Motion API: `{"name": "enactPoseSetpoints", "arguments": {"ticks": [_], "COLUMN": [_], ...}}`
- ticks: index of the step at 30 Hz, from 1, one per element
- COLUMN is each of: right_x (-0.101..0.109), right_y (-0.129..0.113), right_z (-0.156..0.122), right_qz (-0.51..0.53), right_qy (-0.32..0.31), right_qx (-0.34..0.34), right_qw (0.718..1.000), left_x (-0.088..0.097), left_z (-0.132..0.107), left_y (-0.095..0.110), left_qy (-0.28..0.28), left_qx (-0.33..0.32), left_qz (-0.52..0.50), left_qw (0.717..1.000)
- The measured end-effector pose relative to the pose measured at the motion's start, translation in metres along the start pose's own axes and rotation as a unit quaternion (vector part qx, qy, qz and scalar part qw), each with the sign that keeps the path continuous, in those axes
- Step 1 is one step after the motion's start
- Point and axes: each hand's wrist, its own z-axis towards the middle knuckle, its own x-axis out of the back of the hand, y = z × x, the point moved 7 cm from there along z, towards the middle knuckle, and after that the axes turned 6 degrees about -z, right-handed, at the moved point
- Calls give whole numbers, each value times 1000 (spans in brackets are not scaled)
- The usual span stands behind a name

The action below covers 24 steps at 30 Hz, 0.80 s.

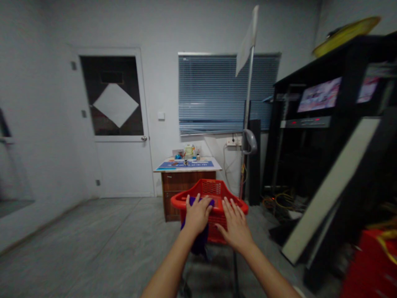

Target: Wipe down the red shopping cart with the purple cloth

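Observation:
A red plastic basket (178, 202) with a mesh wall stands in front of me at about hand height. My left hand (197, 215) rests on a purple cloth (196, 244), which lies over the basket's near rim and hangs down below it. My right hand (236, 223) is just to the right, fingers spread, above the near rim and holding nothing. Its fingertips look close to the rim, but I cannot tell if they touch it. The hands and cloth hide part of the basket's inside.
A wooden desk (186, 186) with a blue mat and small items stands beyond the basket, next to a white door (122, 165). A metal pole (248, 103) rises at its right. Black shelving (310, 145) and cables occupy the right; a red object (372, 265) sits at lower right.

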Motion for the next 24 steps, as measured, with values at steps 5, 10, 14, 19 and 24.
{"name": "enactPoseSetpoints", "arguments": {"ticks": [5,10,14,19,24], "right_x": [1,1,6,5,0], "right_y": [-4,-5,6,9,0], "right_z": [3,4,1,-2,2], "right_qz": [5,10,-4,-3,7], "right_qy": [-19,-26,-10,-1,-2], "right_qx": [-9,3,5,-6,-23], "right_qw": [1000,1000,1000,1000,1000], "left_x": [5,-1,0,4,5], "left_z": [-3,-3,-4,-8,-7], "left_y": [-6,16,7,-10,0], "left_qy": [18,0,-9,19,18], "left_qx": [29,-21,-19,14,8], "left_qz": [17,17,15,13,26], "left_qw": [999,1000,1000,1000,999]}}
